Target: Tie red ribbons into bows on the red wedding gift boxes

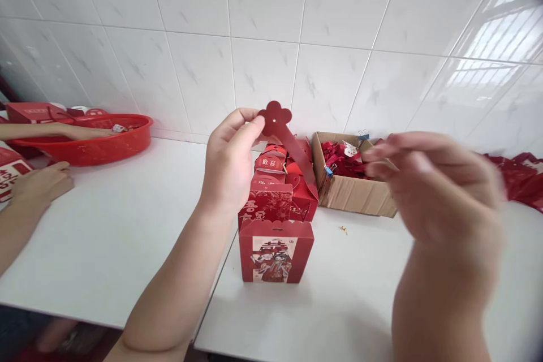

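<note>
Between thumb and fingers my left hand (233,158) pinches a dark red strip (299,155) with a flower-shaped end that has a small hole. The strip slants down to the right over the red boxes. My right hand (445,192) is raised at the right, blurred, its thumb and fingertips pressed together; anything between them is too small to make out. Below the hands a red box (278,251) with a printed figure panel stands upright on the white table (348,305). More red boxes (269,164) are lined up behind it.
An open cardboard box (356,195) holds dark red ribbons. A small gold piece (343,230) lies in front of it. Red material (520,181) is at the far right. At the left, another person's hands are at a red basin (106,150) and a red box.
</note>
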`<action>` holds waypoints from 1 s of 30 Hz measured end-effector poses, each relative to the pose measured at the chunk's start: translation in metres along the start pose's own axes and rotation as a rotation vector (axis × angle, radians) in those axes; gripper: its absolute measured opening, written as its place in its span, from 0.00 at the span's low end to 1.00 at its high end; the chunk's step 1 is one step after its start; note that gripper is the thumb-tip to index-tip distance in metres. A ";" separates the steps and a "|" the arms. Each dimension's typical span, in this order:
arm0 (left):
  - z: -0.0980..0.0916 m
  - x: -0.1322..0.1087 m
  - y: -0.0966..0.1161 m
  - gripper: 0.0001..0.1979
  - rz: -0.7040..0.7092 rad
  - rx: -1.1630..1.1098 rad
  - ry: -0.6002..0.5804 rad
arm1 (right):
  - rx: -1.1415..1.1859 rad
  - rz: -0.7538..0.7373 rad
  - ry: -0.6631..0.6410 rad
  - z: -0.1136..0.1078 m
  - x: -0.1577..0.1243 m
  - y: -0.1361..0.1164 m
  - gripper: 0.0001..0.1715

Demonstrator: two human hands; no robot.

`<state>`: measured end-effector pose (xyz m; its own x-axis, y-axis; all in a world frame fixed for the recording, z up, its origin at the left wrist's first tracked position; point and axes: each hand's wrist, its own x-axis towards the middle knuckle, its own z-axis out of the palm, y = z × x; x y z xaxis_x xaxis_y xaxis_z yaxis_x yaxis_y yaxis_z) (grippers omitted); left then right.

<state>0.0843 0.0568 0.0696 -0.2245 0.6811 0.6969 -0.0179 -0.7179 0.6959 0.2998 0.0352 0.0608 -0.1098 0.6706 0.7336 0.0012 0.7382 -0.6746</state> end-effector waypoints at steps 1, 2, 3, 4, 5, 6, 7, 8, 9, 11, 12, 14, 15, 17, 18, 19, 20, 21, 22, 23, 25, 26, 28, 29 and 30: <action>0.000 0.000 -0.001 0.07 0.007 -0.011 0.012 | 0.039 0.064 -0.055 0.005 0.002 0.005 0.10; 0.000 0.001 -0.001 0.07 0.015 -0.017 0.022 | 0.077 0.139 -0.135 0.010 0.004 0.010 0.11; 0.000 0.002 -0.002 0.07 0.026 -0.020 0.032 | 0.110 0.220 -0.238 0.014 0.007 0.015 0.14; 0.000 0.003 -0.002 0.07 0.039 -0.020 0.044 | 0.133 0.292 -0.347 0.018 0.009 0.019 0.17; -0.001 0.004 -0.003 0.07 0.050 -0.019 0.057 | 0.160 0.347 -0.432 0.021 0.011 0.022 0.18; -0.002 0.005 -0.003 0.07 0.057 -0.016 0.070 | 0.185 0.392 -0.496 0.023 0.012 0.023 0.17; -0.003 0.006 -0.003 0.07 0.059 -0.012 0.082 | 0.209 0.420 -0.529 0.024 0.012 0.024 0.15; -0.004 0.007 -0.004 0.08 0.059 -0.005 0.093 | 0.227 0.431 -0.536 0.024 0.011 0.023 0.12; -0.005 0.007 -0.004 0.08 0.057 0.002 0.101 | 0.235 0.434 -0.526 0.024 0.011 0.022 0.10; -0.005 0.008 -0.005 0.07 0.058 0.015 0.117 | 0.240 0.430 -0.490 0.022 0.009 0.018 0.08; -0.005 0.008 -0.006 0.07 0.062 0.020 0.125 | 0.241 0.429 -0.476 0.021 0.008 0.016 0.08; -0.005 0.009 -0.008 0.08 0.068 0.023 0.135 | 0.237 0.417 -0.440 0.019 0.007 0.013 0.07; -0.005 0.009 -0.008 0.08 0.070 0.022 0.135 | 0.234 0.406 -0.417 0.018 0.007 0.012 0.06; -0.008 0.010 -0.006 0.08 0.069 0.021 0.115 | 0.222 0.382 -0.363 0.014 0.007 0.013 0.06; -0.011 0.010 -0.004 0.08 0.066 0.022 0.087 | 0.212 0.370 -0.334 0.012 0.007 0.013 0.06; -0.015 0.011 0.000 0.08 0.059 0.028 0.043 | 0.200 0.359 -0.307 0.009 0.008 0.014 0.05; -0.020 0.010 0.005 0.08 0.049 0.039 -0.017 | 0.189 0.348 -0.281 0.006 0.008 0.015 0.05; -0.026 0.010 0.011 0.07 0.036 0.056 -0.100 | 0.183 0.337 -0.257 0.003 0.009 0.016 0.05; -0.032 0.008 0.019 0.08 0.021 0.084 -0.199 | 0.184 0.322 -0.234 0.001 0.009 0.016 0.04; -0.038 0.006 0.027 0.08 0.006 0.128 -0.317 | 0.192 0.306 -0.209 0.000 0.009 0.016 0.04; -0.046 0.001 0.043 0.08 -0.002 0.291 -0.568 | 0.217 0.269 -0.145 -0.001 0.010 0.014 0.03; -0.048 -0.002 0.050 0.07 0.007 0.406 -0.695 | 0.228 0.257 -0.109 0.000 0.010 0.013 0.03; -0.048 -0.007 0.060 0.06 0.041 0.607 -0.946 | 0.240 0.251 -0.056 0.006 0.011 0.012 0.04; -0.046 -0.009 0.063 0.07 0.055 0.676 -1.061 | 0.249 0.254 -0.044 0.010 0.010 0.011 0.04; -0.043 -0.011 0.065 0.08 0.067 0.717 -1.155 | 0.265 0.262 -0.045 0.014 0.010 0.010 0.04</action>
<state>0.0433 -0.0037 0.1000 0.7379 0.6334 0.2331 0.5461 -0.7633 0.3453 0.2844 0.0483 0.0598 -0.1834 0.8260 0.5330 -0.2220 0.4934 -0.8410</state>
